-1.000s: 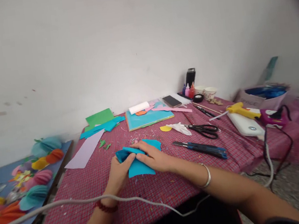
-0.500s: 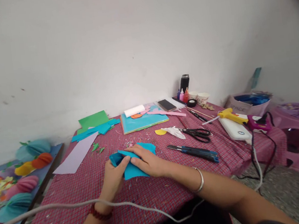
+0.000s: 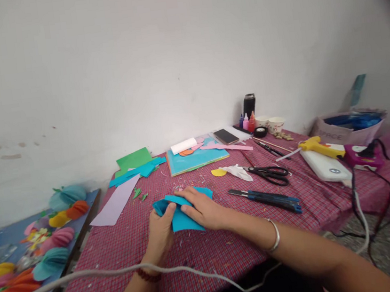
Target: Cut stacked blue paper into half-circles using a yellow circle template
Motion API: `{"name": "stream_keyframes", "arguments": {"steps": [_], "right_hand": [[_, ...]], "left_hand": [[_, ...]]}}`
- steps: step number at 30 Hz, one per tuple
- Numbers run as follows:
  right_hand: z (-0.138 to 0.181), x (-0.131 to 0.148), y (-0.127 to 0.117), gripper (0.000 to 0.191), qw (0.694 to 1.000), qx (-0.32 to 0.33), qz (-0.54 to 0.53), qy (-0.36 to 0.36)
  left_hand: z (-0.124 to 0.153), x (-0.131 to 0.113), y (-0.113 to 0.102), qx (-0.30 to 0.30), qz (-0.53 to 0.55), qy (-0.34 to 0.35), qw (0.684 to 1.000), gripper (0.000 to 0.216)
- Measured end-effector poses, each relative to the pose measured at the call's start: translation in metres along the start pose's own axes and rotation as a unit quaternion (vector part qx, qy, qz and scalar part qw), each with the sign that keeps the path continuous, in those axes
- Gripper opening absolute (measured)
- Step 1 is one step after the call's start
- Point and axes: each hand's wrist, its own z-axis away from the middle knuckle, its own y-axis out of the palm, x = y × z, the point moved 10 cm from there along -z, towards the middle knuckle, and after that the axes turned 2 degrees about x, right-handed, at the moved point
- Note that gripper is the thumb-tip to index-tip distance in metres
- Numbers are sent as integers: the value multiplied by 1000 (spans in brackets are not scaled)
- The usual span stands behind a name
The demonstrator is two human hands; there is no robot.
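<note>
A teal sheet of paper [image 3: 186,218] lies partly folded on the red checked tablecloth [image 3: 122,249], near the table's middle. My left hand [image 3: 161,233] pinches the paper's folded left edge between thumb and fingers. My right hand [image 3: 203,209] lies on top of the sheet with its fingers pressed down along the fold. A silver bangle [image 3: 274,235] sits on my right wrist and a red bead bracelet [image 3: 147,276] on my left.
Black scissors [image 3: 271,172], a blue craft knife [image 3: 265,195], a yellow glue gun [image 3: 318,146], a phone [image 3: 225,136], cups and paint bottles lie to the right and back. Coloured paper sheets [image 3: 196,157] sit behind. A white cable [image 3: 90,273] crosses the front. Paper decorations [image 3: 43,240] lie left.
Both hands stay on the teal paper; the fingers have shifted slightly along the fold. The camera view has swung a little, so everything appears displaced.
</note>
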Motion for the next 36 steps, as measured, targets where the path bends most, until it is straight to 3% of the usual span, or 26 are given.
{"name": "stream_keyframes", "arguments": {"steps": [14, 20, 23, 26, 29, 32, 34, 36], "right_hand": [[2, -3, 1, 43, 1000, 0, 14, 2], [1, 0, 2, 43, 1000, 1, -5, -6], [-1, -8, 0, 41, 997, -21, -73, 11], [-2, -26, -2, 39, 979, -36, -186, 75], [-2, -46, -1, 37, 933, -31, -323, 156], [0, -63, -5, 26, 896, -70, -390, 200], [0, -72, -9, 18, 897, -100, -378, 208], [-1, -79, -14, 18, 907, -122, -345, 209]], "left_hand": [[-5, 4, 0, 8, 17, 2, 1000, 40], [-8, 7, -2, 18, -36, 27, 999, 35], [-8, 13, 4, 49, -87, 22, 995, 32], [-6, 12, 10, 94, -115, 14, 989, 27], [0, 15, 19, 199, -105, -56, 973, 27], [8, 24, 23, 300, -166, -134, 930, 26], [6, 25, 20, 320, -241, -133, 907, 24], [-6, 19, 13, 276, -315, -89, 904, 22]]}}
